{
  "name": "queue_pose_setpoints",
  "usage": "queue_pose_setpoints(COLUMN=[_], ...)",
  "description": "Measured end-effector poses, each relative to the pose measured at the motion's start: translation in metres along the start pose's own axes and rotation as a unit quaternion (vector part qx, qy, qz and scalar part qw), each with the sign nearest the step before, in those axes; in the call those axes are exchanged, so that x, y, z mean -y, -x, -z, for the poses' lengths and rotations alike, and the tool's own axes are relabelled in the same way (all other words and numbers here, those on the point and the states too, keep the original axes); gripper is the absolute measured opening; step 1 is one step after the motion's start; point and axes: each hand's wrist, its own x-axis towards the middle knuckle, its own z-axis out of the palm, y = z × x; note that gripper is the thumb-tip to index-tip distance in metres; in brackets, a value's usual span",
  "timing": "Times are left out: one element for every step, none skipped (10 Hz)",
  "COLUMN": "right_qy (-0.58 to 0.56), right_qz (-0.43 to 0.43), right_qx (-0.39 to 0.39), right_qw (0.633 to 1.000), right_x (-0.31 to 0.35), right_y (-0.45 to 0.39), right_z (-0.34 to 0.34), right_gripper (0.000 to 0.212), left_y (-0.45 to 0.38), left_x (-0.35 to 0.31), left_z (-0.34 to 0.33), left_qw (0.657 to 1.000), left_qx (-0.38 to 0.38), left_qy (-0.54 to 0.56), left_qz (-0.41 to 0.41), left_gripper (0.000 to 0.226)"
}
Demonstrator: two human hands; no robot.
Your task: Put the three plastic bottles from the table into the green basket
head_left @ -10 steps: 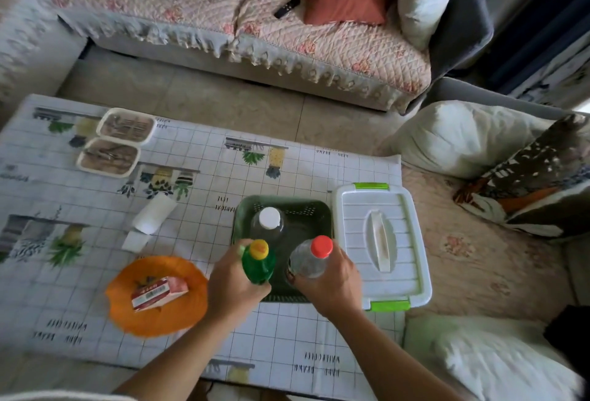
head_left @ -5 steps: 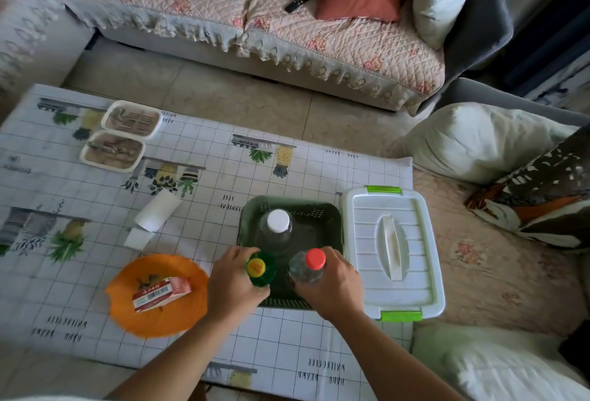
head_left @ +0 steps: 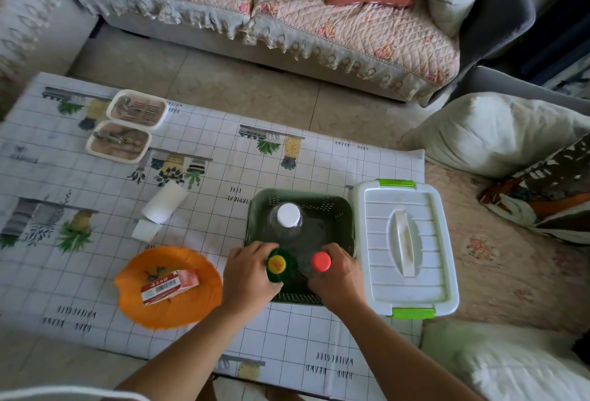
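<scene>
The green basket (head_left: 346, 209) is square, of perforated plastic with a rounded rim, standing on the table (head_left: 223, 183), which is covered by a smooth grid-printed cloth. Three plastic bottles are inside it, all upright as seen from above. The clear bottle with the white cap (head_left: 288, 215) stands free in the far left part of the basket. The green bottle with the yellow cap (head_left: 277, 266) is at the near left, held by the left hand (head_left: 247, 276), whose fingers (head_left: 255, 246) are curled around its body. The clear bottle with the red cap (head_left: 320, 262) is at the near right, just beside the green one, held by the right hand (head_left: 338, 276) with fingers (head_left: 335, 249) wrapped around it. Whether either held bottle touches the basket floor cannot be told.

Just beside the basket on the right sits a white ribbed plastic storage box (head_left: 405, 247), lid on, with green latches. An orange plate (head_left: 167, 285) holds a small red and white carton (head_left: 170, 285). Two shallow white trays (head_left: 127, 126) sit at the far left of the table; their contents are indistinct.
</scene>
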Motion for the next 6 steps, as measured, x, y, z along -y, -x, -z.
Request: queue_pose_setpoints(right_qy=[-0.003, 0.000, -0.008, -0.008, -0.007, -0.009], right_qz=[-0.004, -0.003, -0.001, -0.003, -0.011, -0.009], right_qx=[0.013, 0.020, 0.015, 0.013, 0.023, 0.021], right_qw=[1.000, 1.000, 1.000, 1.000, 1.000, 1.000], right_x=[0.000, -0.003, -0.005, -0.006, -0.006, -0.004], right_y=[-0.001, 0.000, 0.001, 0.002, 0.005, 0.007], right_z=[-0.001, -0.003, -0.005, -0.008, -0.006, -0.002], right_gripper=[0.041, 0.043, 0.046, 0.048, 0.057, 0.066], left_y=[0.001, 0.000, -0.002, -0.002, 0.000, 0.000], left_x=[0.001, 0.004, 0.004, 0.004, 0.000, -0.001], left_z=[-0.001, 0.000, 0.004, 0.006, 0.014, 0.022], left_qw=[1.000, 1.000, 0.999, 0.998, 0.996, 0.991], left_qx=[0.011, 0.023, 0.041, 0.064, 0.087, 0.119], left_qy=[-0.004, -0.019, -0.022, -0.019, -0.005, 0.040], left_qz=[0.001, 0.002, 0.006, 0.013, 0.031, 0.049], left_gripper=[0.059, 0.066, 0.073, 0.079, 0.081, 0.080])
